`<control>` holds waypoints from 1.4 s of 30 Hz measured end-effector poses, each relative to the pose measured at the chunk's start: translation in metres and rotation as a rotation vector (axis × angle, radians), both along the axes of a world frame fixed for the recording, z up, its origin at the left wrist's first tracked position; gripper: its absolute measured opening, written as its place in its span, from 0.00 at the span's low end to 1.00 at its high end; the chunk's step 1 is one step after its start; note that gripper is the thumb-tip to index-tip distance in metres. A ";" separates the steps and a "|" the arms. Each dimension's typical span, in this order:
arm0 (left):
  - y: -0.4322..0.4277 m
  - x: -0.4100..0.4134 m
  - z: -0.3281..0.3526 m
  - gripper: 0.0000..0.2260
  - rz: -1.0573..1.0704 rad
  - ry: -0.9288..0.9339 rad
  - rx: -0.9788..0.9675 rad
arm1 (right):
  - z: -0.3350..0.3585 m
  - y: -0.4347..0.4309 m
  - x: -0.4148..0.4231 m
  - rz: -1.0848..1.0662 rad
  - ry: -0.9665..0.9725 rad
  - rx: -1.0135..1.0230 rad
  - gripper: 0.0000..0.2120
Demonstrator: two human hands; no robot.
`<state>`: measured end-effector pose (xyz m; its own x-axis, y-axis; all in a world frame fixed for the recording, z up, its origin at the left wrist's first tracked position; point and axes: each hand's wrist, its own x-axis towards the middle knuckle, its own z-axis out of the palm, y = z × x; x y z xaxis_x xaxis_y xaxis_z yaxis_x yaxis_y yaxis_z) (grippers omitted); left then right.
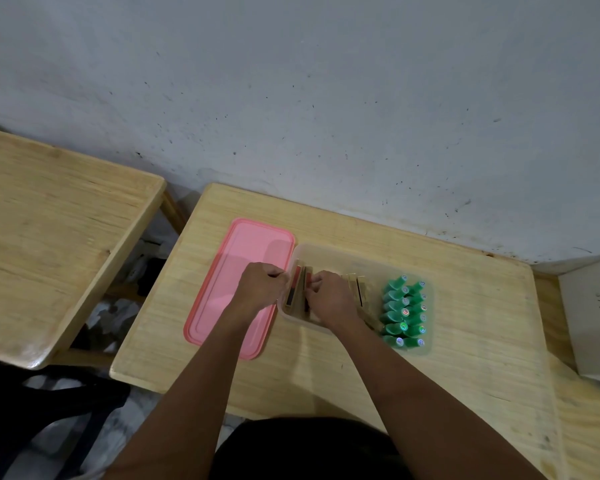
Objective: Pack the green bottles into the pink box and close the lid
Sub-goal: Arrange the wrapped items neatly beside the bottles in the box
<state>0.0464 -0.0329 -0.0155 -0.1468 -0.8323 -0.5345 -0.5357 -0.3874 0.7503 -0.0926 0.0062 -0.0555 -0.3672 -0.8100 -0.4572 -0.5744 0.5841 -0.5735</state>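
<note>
My left hand (261,289) and right hand (329,296) each pinch flat cartons (293,289) standing in the box (326,250) with the green bottles (404,313).

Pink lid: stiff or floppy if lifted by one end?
The pink lid is long and thin, so it probably bends somewhat. Smooth plastic look: likely light, maybe slippery. It lies flush on the table, so edge access may be awkward.

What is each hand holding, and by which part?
The left hand and right hand each seem to pinch a tan-and-red carton's top edge in the box.
</note>
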 end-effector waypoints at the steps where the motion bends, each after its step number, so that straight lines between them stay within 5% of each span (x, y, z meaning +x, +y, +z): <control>1: 0.000 0.000 -0.001 0.08 0.002 0.001 -0.002 | -0.001 -0.001 0.000 -0.016 -0.028 0.004 0.09; 7: 0.001 0.000 -0.001 0.09 -0.006 0.004 -0.010 | -0.008 -0.004 0.006 -0.090 -0.168 -0.007 0.06; 19: 0.001 -0.001 0.001 0.07 -0.001 -0.011 -0.017 | 0.022 0.005 -0.007 0.111 -0.141 0.001 0.16; 23: 0.001 0.000 0.001 0.08 0.018 0.004 -0.015 | 0.044 0.015 -0.035 0.087 0.208 -0.075 0.13; 27: 0.001 -0.001 0.000 0.10 0.014 0.000 -0.017 | 0.047 0.025 -0.050 0.282 0.465 0.169 0.11; 32: 0.001 -0.001 0.001 0.09 0.020 0.014 -0.016 | 0.031 0.029 -0.047 0.345 0.532 0.201 0.07; 36: 0.001 -0.001 0.001 0.08 0.012 0.014 -0.015 | 0.035 0.027 -0.050 0.154 0.184 0.007 0.18; 42: 0.000 -0.001 -0.001 0.08 0.037 0.037 -0.016 | 0.048 0.021 -0.041 -0.406 -0.957 -0.011 0.13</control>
